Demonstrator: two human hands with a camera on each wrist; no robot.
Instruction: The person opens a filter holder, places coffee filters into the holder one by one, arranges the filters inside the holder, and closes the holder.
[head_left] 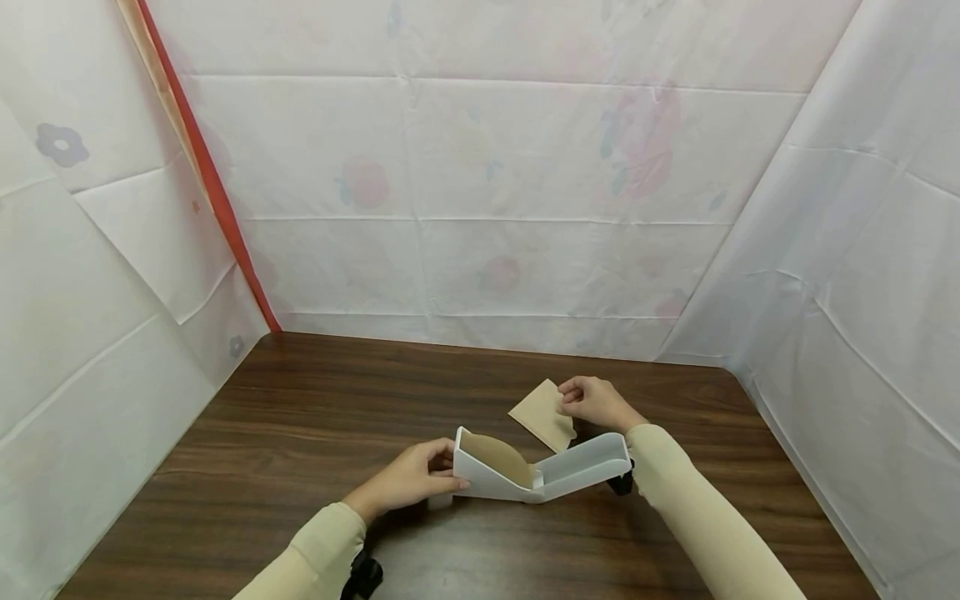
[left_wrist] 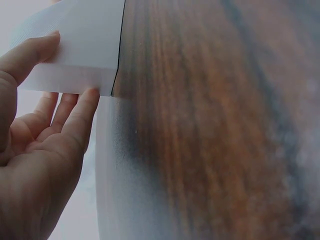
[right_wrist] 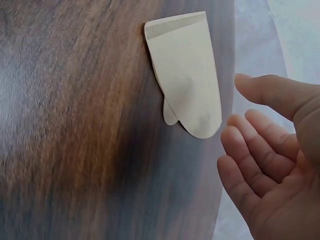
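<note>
My left hand point(head_left: 405, 479) grips the left end of a white plastic coffee filter holder point(head_left: 489, 482), thumb on the near side and fingers behind. In the left wrist view the thumb presses one face of the holder point(left_wrist: 87, 37) while fingertips touch its narrow side. Its hinged lid point(head_left: 588, 465) lies folded out to the right, and brown filter paper point(head_left: 491, 452) stands inside. Behind it, flat cream paper coffee filters point(head_left: 538, 414) lie on the table. Over their right edge hovers my right hand point(head_left: 597, 402). The right wrist view shows thumb and fingers apart, beside the filters point(right_wrist: 185, 75).
The dark wood-grain table point(head_left: 337, 400) carries all of this. White printed sheeting point(head_left: 465, 167) hangs behind the table and on both sides, with a red strip point(head_left: 202, 158) at the back left corner. Black wrist camera mounts point(head_left: 363, 575) sit under the sleeves.
</note>
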